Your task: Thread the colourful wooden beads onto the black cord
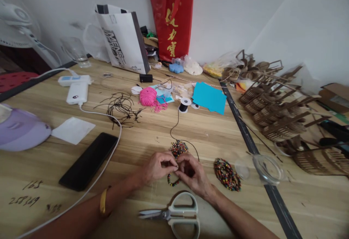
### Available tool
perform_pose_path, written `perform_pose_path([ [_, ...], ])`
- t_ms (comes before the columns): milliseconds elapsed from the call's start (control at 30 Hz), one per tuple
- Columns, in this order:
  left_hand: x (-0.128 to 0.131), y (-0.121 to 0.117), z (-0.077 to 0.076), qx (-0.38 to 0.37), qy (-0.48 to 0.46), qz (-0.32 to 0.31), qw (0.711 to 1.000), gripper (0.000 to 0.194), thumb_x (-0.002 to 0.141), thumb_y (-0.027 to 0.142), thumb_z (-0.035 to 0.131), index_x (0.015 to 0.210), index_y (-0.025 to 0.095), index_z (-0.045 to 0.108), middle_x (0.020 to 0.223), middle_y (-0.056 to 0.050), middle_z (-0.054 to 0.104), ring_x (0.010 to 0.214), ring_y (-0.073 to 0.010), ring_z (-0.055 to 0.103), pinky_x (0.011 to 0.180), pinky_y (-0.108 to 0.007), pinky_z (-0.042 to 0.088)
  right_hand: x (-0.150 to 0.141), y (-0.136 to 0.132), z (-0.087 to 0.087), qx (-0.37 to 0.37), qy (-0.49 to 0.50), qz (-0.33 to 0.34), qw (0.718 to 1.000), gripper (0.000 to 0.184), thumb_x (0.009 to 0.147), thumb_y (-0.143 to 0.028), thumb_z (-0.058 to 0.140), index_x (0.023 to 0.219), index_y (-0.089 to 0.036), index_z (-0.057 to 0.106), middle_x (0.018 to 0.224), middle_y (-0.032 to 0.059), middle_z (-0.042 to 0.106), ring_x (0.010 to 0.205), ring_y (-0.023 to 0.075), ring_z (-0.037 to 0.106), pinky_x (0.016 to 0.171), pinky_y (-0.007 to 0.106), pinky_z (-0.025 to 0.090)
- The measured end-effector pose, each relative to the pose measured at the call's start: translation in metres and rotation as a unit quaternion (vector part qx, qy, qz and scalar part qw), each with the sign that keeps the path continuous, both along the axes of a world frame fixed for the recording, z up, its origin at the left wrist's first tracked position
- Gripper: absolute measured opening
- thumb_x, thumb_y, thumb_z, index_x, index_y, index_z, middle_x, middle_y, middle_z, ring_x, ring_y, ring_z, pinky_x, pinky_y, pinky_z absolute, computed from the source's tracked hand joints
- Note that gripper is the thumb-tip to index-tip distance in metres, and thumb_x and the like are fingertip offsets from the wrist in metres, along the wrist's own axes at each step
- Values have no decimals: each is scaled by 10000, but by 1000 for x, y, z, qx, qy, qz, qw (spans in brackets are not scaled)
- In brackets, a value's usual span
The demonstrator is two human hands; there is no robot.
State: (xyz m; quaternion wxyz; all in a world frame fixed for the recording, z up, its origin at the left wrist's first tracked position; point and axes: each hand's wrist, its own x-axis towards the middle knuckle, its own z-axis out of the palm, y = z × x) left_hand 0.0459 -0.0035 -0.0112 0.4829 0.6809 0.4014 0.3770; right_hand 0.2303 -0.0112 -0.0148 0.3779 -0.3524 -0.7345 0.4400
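My left hand (160,165) and my right hand (192,173) meet fingertip to fingertip above the table, both closed in a pinch. A short strand of colourful beads (172,181) hangs in a curve below the fingertips. Whatever exact part each hand pinches is too small to make out, though a bead seems to sit between them. Behind the hands lies a pile of loose multicoloured beads (178,148). Black cord (174,127) runs from a spool (184,105) down to the pile and past my right hand. Scissors (180,214) with pale handles lie just in front.
Coiled bead strings (227,174) lie right of my hands, beside a clear round lid (268,169). A black phone (88,161) and white cable are at left, with cut black cords (120,109) farther back. Pink yarn (148,96), blue paper (209,97) and brown woven baskets (272,104) stand beyond.
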Motion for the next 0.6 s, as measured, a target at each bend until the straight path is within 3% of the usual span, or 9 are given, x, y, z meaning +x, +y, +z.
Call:
perform_pose_path([
  [133, 1, -2, -2, -34, 19, 20, 999, 55, 701, 167, 674, 702, 121, 705, 679, -56, 688, 633, -147, 617, 612, -230, 455, -1, -1, -3, -70, 36, 14, 997, 218, 834, -300, 631, 981, -195, 509, 697, -18, 521, 573, 105, 487, 494, 207, 395],
  [233, 2, -2, -1, -51, 34, 34, 998, 51, 696, 161, 670, 695, 114, 692, 648, -47, 684, 585, -132, 597, 557, -208, 433, -1, -2, -5, -79, 43, 7, 996, 252, 805, -312, 668, 963, -190, 515, 699, -17, 536, 580, 106, 502, 505, 205, 409],
  [467, 3, -2, -2, 9, -17, 9, 1000, 79, 704, 156, 676, 640, 120, 646, 703, -66, 667, 668, -149, 606, 639, -238, 462, 1, 0, -3, 27, -38, -15, 999, 84, 862, -260, 587, 855, -185, 551, 744, 11, 542, 623, 115, 497, 540, 220, 407],
  [600, 3, -1, -1, 39, -26, 1, 999, 101, 715, 173, 683, 635, 124, 645, 693, -59, 640, 662, -147, 587, 634, -246, 452, 1, 1, 0, 48, -42, -1, 998, 57, 874, -235, 558, 851, -185, 546, 746, 20, 547, 650, 128, 509, 571, 236, 417],
])
